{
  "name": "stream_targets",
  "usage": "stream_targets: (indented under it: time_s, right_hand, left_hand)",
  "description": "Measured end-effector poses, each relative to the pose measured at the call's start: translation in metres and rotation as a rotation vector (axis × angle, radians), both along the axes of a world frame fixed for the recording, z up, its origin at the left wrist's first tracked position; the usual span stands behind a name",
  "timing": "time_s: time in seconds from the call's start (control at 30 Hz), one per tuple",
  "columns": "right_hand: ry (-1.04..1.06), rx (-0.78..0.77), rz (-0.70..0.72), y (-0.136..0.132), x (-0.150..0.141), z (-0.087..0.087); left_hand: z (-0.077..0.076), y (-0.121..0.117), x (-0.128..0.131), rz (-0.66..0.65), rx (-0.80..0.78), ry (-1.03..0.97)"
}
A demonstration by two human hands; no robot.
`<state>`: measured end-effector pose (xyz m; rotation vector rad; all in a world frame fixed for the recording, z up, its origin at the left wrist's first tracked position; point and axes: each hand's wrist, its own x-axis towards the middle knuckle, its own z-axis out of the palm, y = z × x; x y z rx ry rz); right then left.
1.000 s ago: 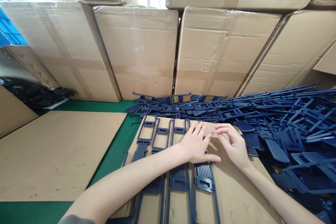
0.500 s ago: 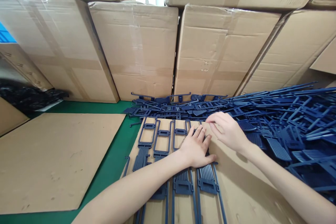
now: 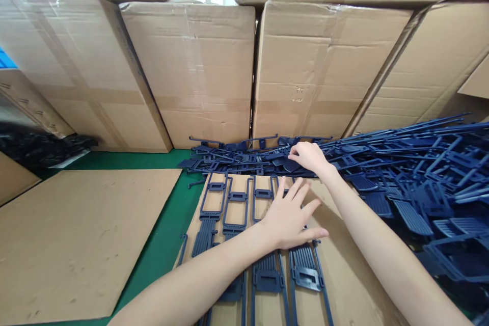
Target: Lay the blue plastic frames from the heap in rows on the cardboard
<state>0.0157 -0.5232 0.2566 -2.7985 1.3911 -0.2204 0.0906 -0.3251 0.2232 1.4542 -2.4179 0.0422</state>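
Right hand (image 3: 308, 157) on blue part pile (image 3: 401, 173); left hand (image 3: 291, 216) flat on laid-out row (image 3: 237, 204)

My left hand (image 3: 289, 216) lies flat, fingers spread, on the blue plastic frames (image 3: 237, 209) lined up on a cardboard sheet (image 3: 351, 275). My right hand (image 3: 307, 157) reaches into the tangled pile of blue frames (image 3: 412, 173) beside stacked cartons (image 3: 206, 71).

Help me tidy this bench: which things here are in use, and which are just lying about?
In use: left hand flat on the laid-out blue plastic parts; right hand in the blue heap; cardboard sheet beneath.

Lying about: stacked cartons, spare cardboard sheet, black pile.
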Motion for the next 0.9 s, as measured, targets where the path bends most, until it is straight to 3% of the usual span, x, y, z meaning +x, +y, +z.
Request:
stream_targets:
  time_s: [0.07, 0.2, 0.3, 0.47, 0.57, 0.73, 0.9]
  right_hand:
    - [-0.062, -0.01, -0.009, -0.004, -0.006, 0.004]
    - [-0.266, 0.005, -0.041, -0.013, -0.018, 0.017]
    - [-0.673, 0.045, -0.029, -0.018, -0.026, 0.027]
    - [-1.299, 0.224, 0.174, -0.008, -0.032, 0.049]
    - [-1.38, 0.335, 0.276, 0.011, -0.036, 0.064]
    - [-1.327, 0.703, 0.421, 0.045, -0.04, 0.086]
    - [-1.335, 0.854, 0.456, 0.067, -0.035, 0.098]
  left_hand:
    - [0.01, 0.004, -0.001, -0.155, -0.09, -0.036]
    - [0.022, 0.012, 0.0, -0.402, -0.015, -0.074]
    - [0.019, 0.014, 0.001, -0.445, 0.027, -0.098]
    - [0.009, 0.012, -0.001, -0.45, 0.091, -0.114]
    - [0.005, 0.012, -0.006, -0.406, 0.151, -0.151]
    - [0.002, 0.015, -0.01, -0.354, 0.192, -0.187]
    - [0.001, 0.016, -0.011, -0.311, 0.219, -0.154]
